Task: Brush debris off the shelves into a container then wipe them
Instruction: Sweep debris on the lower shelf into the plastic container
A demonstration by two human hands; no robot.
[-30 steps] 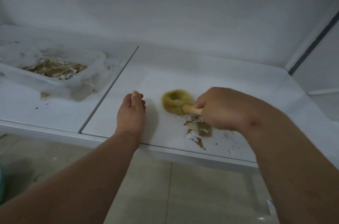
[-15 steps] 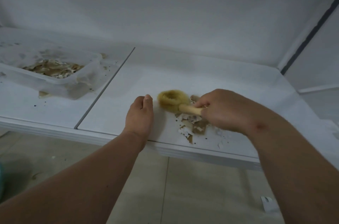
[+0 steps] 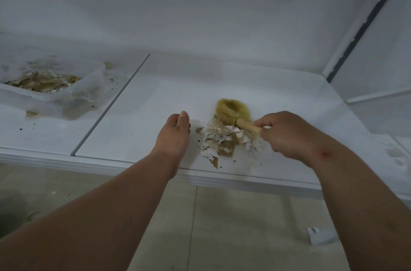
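Right hand (image 3: 287, 135) grips brush (image 3: 233, 113) handle, bristles beyond its fingers. Debris (image 3: 224, 139) lies between hands, nearer the right one. Left hand (image 3: 175, 135) loosely curled, holds nothing; container (image 3: 89, 86) well left of it.

Brush (image 3: 233, 113): round head of yellow-tan bristles on a short pale wooden handle, lying low over the white shelf (image 3: 155, 97), bristles at the far edge of the debris (image 3: 224, 141). Debris: a loose pile of white and brown paper-like flakes near the shelf's front edge, dark specks around it. Container (image 3: 66, 93): translucent plastic tub to the left, holding similar brown and white flakes.
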